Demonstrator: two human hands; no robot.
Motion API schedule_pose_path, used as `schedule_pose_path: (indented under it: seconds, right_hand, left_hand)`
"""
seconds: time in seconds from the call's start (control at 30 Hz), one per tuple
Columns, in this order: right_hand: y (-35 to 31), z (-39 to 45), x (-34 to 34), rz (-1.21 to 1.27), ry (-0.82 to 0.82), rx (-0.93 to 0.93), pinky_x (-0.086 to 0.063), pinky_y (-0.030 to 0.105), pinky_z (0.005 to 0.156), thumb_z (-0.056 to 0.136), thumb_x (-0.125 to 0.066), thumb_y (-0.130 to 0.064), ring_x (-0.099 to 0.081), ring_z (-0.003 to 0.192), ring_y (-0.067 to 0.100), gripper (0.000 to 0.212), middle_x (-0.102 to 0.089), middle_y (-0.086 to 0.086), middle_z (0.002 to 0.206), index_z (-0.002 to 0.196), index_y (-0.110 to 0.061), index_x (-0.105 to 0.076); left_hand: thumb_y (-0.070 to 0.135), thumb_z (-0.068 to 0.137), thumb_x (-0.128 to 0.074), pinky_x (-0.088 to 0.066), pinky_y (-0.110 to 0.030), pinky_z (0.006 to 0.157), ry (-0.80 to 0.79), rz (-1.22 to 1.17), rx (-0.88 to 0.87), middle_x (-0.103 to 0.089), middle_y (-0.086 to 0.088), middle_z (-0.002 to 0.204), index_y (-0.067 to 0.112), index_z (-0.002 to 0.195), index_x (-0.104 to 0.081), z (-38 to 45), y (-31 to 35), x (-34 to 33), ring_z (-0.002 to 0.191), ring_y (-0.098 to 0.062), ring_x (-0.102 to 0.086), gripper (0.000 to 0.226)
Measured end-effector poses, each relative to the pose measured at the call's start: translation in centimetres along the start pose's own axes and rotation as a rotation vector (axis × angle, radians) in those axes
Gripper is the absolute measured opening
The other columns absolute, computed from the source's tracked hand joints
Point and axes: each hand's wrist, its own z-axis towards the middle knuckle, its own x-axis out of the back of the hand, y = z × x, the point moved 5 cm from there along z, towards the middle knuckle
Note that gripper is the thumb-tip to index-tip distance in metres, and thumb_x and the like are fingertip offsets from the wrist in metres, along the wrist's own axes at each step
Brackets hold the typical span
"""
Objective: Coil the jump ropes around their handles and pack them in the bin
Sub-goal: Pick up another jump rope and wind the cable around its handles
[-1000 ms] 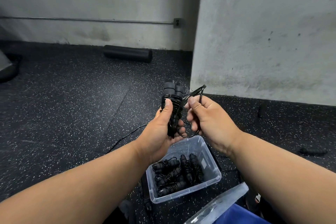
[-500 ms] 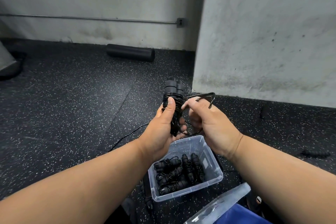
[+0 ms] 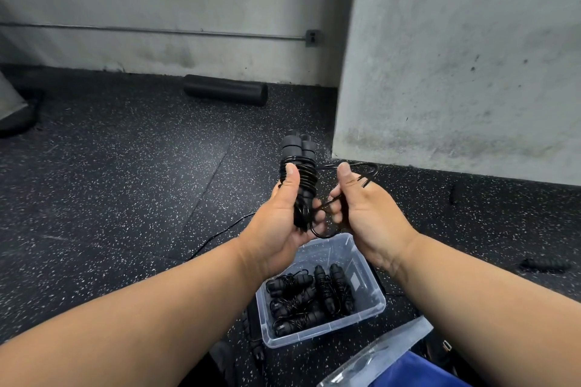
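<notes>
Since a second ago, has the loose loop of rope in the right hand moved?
Yes. The right hand has drawn the loose rope loop rightward, away from the paired handles and further across the base of the concrete pillar.

Floor point(image 3: 125, 182): I see black rubber matting with white flecks, a seam running diagonally.
Foam roller point(image 3: 225, 93): black, lying by the far wall.
Clear plastic bin point(image 3: 361, 264): standing on the floor, near me.
Loose black cord point(image 3: 220, 231): trailing across the floor left of the bin.
Dark object point(image 3: 545, 264): far right, unidentifiable.
</notes>
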Motion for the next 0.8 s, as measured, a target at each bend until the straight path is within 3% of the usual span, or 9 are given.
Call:
schedule_pose_path:
  seconds: [0.13, 0.27, 0.4, 0.5, 0.6, 0.7, 0.8]
  right_hand:
    - [0.0, 0.0, 0.2, -0.122, 0.135, 0.063, -0.050, 0.020, 0.046, 0.094, -0.048, -0.067, -0.058, 0.044, 0.010, 0.063, -0.056, -0.002, 0.051, 0.075, -0.008, -0.056]
    - [0.3, 0.2, -0.2, -0.137, 0.198, 0.106, -0.048, 0.033, 0.056, 0.087, -0.048, -0.077, -0.055, 0.050, 0.017, 0.066, -0.057, 0.003, 0.054, 0.062, -0.016, -0.058]
    - [0.6, 0.6, 0.5, -0.245, 0.243, 0.160, -0.052, 0.038, 0.062, 0.088, -0.047, -0.079, -0.061, 0.053, 0.018, 0.065, -0.064, 0.004, 0.056, 0.063, -0.020, -0.057]
    - [0.4, 0.8, 1.1, -0.408, 0.180, 0.232, -0.056, 0.039, 0.069, 0.100, -0.042, -0.070, -0.069, 0.061, 0.027, 0.060, -0.071, 0.010, 0.065, 0.068, -0.022, -0.058]
    - [0.1, 0.8, 1.4, -0.618, 0.150, 0.350, -0.049, 0.030, 0.060, 0.106, -0.036, -0.059, -0.063, 0.057, 0.014, 0.058, -0.068, 0.001, 0.063, 0.073, -0.017, -0.058]
    - [0.8, 0.9, 1.6, -0.558, 0.169, 0.269, -0.046, 0.029, 0.052, 0.106, -0.037, -0.059, -0.058, 0.049, 0.014, 0.055, -0.062, -0.001, 0.056, 0.077, -0.016, -0.057]
    - [1.2, 1.0, 1.8, -0.514, 0.190, 0.194, -0.050, 0.038, 0.056, 0.108, -0.036, -0.056, -0.061, 0.053, 0.020, 0.056, -0.063, 0.002, 0.059, 0.078, -0.013, -0.058]
  left_hand:
    - [0.075, 0.090, -0.053, -0.050, -0.029, 0.074, 0.037, 0.029, 0.004, -0.061, -0.011, 0.114, 0.007, 0.152, -0.049, -0.1, -0.5, -0.1, 0.079, -0.014, -0.057, 0.092]
    - [0.076, 0.086, -0.053, -0.047, -0.024, 0.070, 0.036, 0.044, 0.004, -0.067, -0.001, 0.109, 0.014, 0.150, -0.052, -0.5, -1.0, -0.8, 0.081, -0.009, -0.057, 0.089]
    - [0.078, 0.081, -0.058, -0.047, -0.020, 0.057, 0.029, 0.040, 0.025, -0.065, 0.001, 0.091, 0.010, 0.150, -0.049, -0.5, -0.8, -0.8, 0.067, -0.008, -0.055, 0.098]
    - [0.083, 0.071, -0.062, -0.049, -0.022, 0.055, 0.005, 0.072, 0.022, -0.065, 0.001, 0.088, 0.009, 0.148, -0.050, -0.5, -0.6, -0.8, 0.066, -0.009, -0.057, 0.108]
    - [0.081, 0.078, -0.059, -0.053, -0.025, 0.059, -0.047, 0.081, 0.034, -0.065, -0.001, 0.088, 0.008, 0.148, -0.048, -0.6, -0.8, -0.9, 0.067, -0.012, -0.060, 0.101]
    - [0.079, 0.085, -0.053, -0.063, -0.037, 0.065, -0.124, 0.101, 0.079, -0.064, -0.005, 0.095, 0.009, 0.148, -0.048, -0.8, -1.0, -1.2, 0.073, -0.015, -0.064, 0.094]
    - [0.078, 0.083, -0.057, -0.064, -0.041, 0.066, -0.118, 0.117, 0.076, -0.063, -0.005, 0.095, 0.013, 0.144, -0.050, -0.8, -1.2, -1.2, 0.072, -0.013, -0.063, 0.089]
